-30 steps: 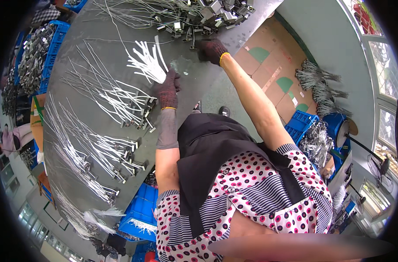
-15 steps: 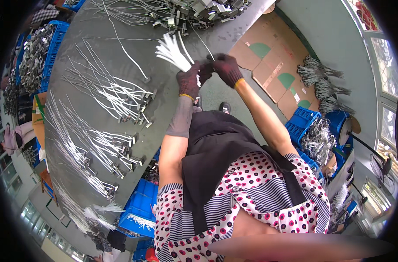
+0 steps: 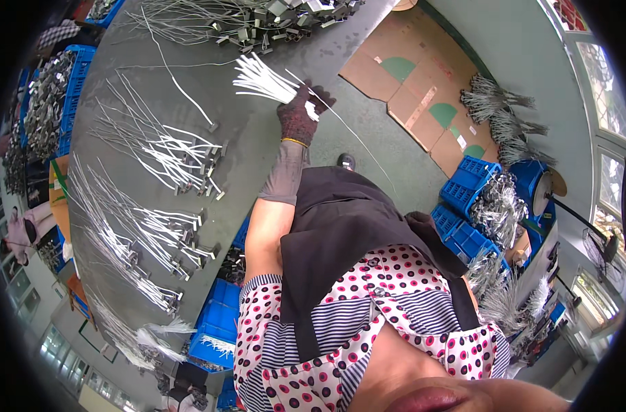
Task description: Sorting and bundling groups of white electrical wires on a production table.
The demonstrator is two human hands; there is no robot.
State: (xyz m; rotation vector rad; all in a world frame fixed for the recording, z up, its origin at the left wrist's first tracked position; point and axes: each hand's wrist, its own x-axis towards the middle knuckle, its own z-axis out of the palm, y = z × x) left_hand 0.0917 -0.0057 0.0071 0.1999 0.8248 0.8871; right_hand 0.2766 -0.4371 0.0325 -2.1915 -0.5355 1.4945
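Observation:
My left hand [image 3: 298, 118], in a dark red and black knit glove, is closed around a bundle of white sleeves [image 3: 265, 77] that fan out to the left past the table's edge. One thin wire [image 3: 357, 139] with a white sleeve at its upper end lies across the fingers and trails down to the right. My right hand is out of view; only a bit of that arm shows beside the apron. On the table to the left lie groups of sleeved wires with small metal blocks [image 3: 189, 147], and one single sleeved wire [image 3: 179, 81] lies apart.
A large heap of wired metal blocks [image 3: 285, 20] covers the table's far end. Flattened cardboard [image 3: 409, 82] lies on the floor at right, with wire bundles [image 3: 498, 99] along the wall. Blue crates [image 3: 472, 180] stand right, another blue crate [image 3: 220, 309] below the table.
My right hand has left the left hand and dropped out of view. The thin wire now hangs from my left hand toward the lower right. The left hand still holds the sleeves.

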